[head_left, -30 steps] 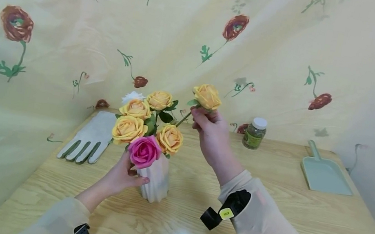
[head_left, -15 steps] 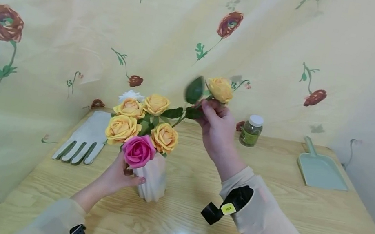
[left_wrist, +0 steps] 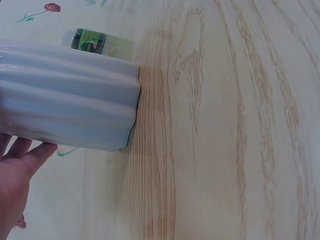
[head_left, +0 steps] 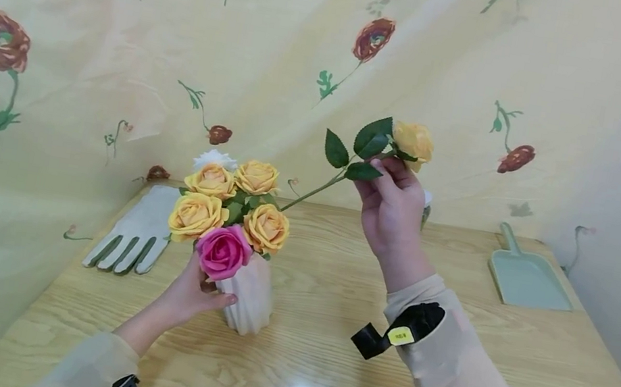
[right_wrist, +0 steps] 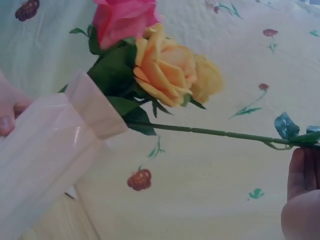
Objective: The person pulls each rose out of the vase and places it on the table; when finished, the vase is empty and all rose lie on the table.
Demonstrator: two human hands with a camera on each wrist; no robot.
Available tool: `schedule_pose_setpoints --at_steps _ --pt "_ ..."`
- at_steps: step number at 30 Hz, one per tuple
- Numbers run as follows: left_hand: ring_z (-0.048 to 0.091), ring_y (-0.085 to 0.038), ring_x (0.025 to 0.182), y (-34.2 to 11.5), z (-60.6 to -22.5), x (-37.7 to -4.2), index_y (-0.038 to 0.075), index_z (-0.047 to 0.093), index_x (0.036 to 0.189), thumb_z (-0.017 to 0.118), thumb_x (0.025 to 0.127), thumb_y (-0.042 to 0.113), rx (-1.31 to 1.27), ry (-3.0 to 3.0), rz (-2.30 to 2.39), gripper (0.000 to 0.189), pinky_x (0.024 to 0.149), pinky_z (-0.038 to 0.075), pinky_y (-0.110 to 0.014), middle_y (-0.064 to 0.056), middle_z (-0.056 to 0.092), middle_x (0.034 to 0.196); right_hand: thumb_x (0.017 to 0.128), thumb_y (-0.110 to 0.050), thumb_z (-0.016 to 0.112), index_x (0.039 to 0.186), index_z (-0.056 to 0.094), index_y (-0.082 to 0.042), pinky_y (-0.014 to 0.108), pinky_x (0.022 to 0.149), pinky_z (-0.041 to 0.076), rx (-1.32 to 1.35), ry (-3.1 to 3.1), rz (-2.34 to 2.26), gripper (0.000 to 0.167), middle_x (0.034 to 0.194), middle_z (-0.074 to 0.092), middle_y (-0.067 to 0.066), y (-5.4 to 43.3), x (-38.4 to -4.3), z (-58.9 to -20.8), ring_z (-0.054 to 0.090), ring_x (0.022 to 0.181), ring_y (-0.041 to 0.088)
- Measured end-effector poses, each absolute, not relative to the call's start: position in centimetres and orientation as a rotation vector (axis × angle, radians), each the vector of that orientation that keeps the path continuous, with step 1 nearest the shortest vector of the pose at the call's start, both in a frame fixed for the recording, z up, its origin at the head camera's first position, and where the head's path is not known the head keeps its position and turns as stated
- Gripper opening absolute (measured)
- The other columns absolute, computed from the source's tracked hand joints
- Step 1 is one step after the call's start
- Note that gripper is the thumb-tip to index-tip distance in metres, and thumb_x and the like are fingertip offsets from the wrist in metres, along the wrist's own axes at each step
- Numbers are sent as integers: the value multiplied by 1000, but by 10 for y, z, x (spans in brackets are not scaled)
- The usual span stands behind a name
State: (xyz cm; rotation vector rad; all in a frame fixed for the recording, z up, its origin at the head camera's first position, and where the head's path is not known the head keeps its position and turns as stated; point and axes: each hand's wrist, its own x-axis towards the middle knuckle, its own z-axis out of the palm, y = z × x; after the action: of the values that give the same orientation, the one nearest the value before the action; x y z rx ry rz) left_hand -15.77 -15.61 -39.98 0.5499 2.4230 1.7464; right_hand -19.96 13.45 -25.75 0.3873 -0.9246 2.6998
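Observation:
A ribbed white vase (head_left: 251, 300) stands on the table, filled with several yellow roses (head_left: 197, 216), a pink rose (head_left: 223, 251) and a white flower (head_left: 215, 159). My left hand (head_left: 187, 296) grips the vase's left side, thumb across the front; in the left wrist view its fingers (left_wrist: 35, 156) lie against the ribbed wall. Up to the right, my right hand (head_left: 396, 211) pinches a single yellow rose (head_left: 413, 143) just below its bloom. That rose slants, its green stem (right_wrist: 210, 132) running back into the vase mouth, where its lower end is hidden.
A grey-white work glove (head_left: 141, 227) lies at the back left of the wooden table (head_left: 315, 386). A pale green dustpan (head_left: 532, 280) lies at the back right. Mostly behind my right hand is a white-lidded jar (left_wrist: 90, 41). Flower-patterned cloth (head_left: 286, 45) hangs behind.
My right hand has moved right and slightly up with the yellow rose, drawing more of its stem and leaves out of the bouquet. The left hand stays on the vase.

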Motion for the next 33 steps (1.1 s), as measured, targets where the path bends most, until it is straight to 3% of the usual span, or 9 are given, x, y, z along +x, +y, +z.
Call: schedule_pose_setpoints --at_steps 25,33 --pt "35 -42 125 -155 -399 -157 13 14 143 76 76 3 591 2403 1763 91 89 47 -51 -17 30 140 85 10 61 84 55 1 29 66 55 31 -692 2699 11 80 64 11 188 -208 -280 64 67 18" --pt "41 -36 117 -155 -401 -156 10 16 141 73 77 -2 635 2376 1808 87 87 48 -42 -18 36 134 85 6 63 95 57 2 28 78 54 7 -749 2715 12 99 60 10 199 -207 -295 64 81 18"
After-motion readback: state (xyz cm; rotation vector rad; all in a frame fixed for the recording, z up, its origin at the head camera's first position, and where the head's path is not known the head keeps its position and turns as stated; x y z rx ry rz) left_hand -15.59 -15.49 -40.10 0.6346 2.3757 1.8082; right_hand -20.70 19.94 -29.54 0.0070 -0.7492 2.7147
